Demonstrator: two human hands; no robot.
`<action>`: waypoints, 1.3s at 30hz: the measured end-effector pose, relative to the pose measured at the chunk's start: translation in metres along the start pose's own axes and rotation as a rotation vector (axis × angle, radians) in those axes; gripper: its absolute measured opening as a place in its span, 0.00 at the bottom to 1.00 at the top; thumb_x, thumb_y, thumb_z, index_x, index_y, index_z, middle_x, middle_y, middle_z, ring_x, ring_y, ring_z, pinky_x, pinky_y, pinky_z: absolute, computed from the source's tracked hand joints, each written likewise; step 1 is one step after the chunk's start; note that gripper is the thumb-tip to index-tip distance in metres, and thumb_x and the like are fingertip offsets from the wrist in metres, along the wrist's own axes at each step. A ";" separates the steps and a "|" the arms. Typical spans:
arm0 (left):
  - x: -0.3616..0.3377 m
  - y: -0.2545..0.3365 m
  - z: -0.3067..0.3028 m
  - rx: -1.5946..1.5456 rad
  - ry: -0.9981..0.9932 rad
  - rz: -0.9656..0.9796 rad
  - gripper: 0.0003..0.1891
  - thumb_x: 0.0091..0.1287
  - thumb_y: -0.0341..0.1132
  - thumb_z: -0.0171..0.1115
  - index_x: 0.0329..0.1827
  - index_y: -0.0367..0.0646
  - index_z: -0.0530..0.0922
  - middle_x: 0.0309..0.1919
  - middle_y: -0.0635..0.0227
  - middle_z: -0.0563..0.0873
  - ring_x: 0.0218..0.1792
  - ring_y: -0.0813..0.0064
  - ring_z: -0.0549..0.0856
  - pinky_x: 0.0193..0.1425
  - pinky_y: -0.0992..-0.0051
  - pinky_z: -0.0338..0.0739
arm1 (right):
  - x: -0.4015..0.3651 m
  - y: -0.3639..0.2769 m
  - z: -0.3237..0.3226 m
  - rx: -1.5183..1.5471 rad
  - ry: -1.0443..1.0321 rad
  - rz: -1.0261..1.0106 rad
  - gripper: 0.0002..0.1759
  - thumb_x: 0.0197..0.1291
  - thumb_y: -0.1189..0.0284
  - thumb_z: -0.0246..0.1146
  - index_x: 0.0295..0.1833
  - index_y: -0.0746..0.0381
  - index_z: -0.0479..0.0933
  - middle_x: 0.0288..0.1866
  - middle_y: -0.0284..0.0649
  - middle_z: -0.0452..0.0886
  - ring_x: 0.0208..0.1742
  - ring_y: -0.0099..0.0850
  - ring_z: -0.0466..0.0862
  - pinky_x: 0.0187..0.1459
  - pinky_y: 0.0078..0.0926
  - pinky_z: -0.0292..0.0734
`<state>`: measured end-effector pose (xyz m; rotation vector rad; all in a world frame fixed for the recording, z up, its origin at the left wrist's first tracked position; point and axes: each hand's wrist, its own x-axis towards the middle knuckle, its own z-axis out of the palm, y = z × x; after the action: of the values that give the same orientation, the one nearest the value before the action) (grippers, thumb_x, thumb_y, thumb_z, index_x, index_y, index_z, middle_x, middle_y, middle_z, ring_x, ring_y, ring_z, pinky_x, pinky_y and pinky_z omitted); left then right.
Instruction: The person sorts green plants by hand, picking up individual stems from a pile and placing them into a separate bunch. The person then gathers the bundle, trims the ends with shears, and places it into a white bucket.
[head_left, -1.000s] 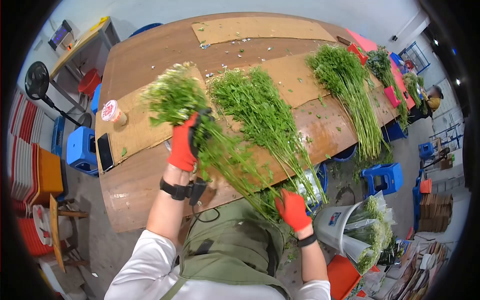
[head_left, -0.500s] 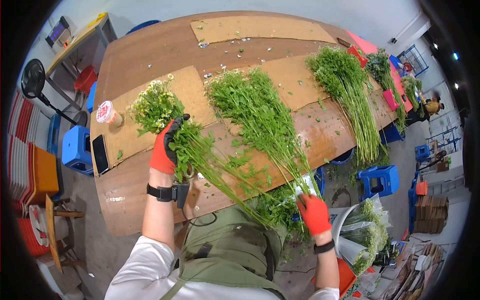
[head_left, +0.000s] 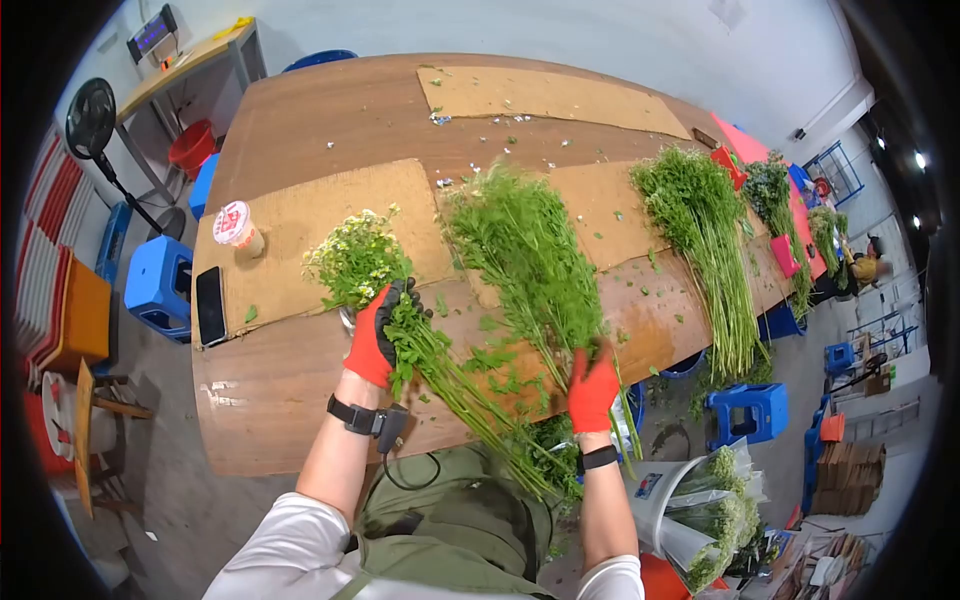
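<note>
1. Head view, left hand (head_left: 375,335): red-gloved, fingers wrapped tight round the stems of a flower bunch (head_left: 358,258).
2. Above that grip: small white blooms and leaves, spread over a cardboard sheet (head_left: 300,215). Below it: long stems slanting down and to the right, past the table edge and ending by the green apron (head_left: 470,520).
3. Just under the grip, on the wrist: a black strap (head_left: 357,416) with a cable hanging from it.
4. Right hand (head_left: 593,388): red-gloved too, fingers stretched out and slightly spread, not clenched, lying against the lower stems of a green pile (head_left: 525,250).
5. Above the right hand: the leafy top of that pile, fanned out across the cardboard.
6. Between the two hands: loose leaves on the bare wood of the table (head_left: 290,385).
7. Left of the left grip: a phone (head_left: 210,305) lying flat at the cardboard's edge; farther up, a paper cup (head_left: 236,224) standing upright.
8. Right of the right hand, well apart: a second pile (head_left: 700,240) of greens, stems hanging over the table edge.
9. Below the right hand, off the table: a grey bucket (head_left: 662,490) holding wrapped bunches.
10. Far left of the left grip, beside the table: a blue stool (head_left: 157,285).
</note>
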<state>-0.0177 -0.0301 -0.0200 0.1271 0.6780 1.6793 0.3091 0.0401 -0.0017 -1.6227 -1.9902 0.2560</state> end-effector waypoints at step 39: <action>-0.030 -0.026 0.072 1.628 -0.309 0.966 0.21 0.55 0.23 0.56 0.54 0.44 0.79 0.48 0.56 0.85 0.52 0.50 0.81 0.59 0.60 0.73 | -0.021 -0.128 -0.027 0.010 -0.119 -0.446 0.10 0.59 0.66 0.63 0.41 0.61 0.75 0.24 0.47 0.79 0.24 0.49 0.80 0.26 0.44 0.74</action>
<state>0.0441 -0.0297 0.0344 2.0572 1.7375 1.3994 0.2177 -0.0175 0.0749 -1.1364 -2.3715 0.1925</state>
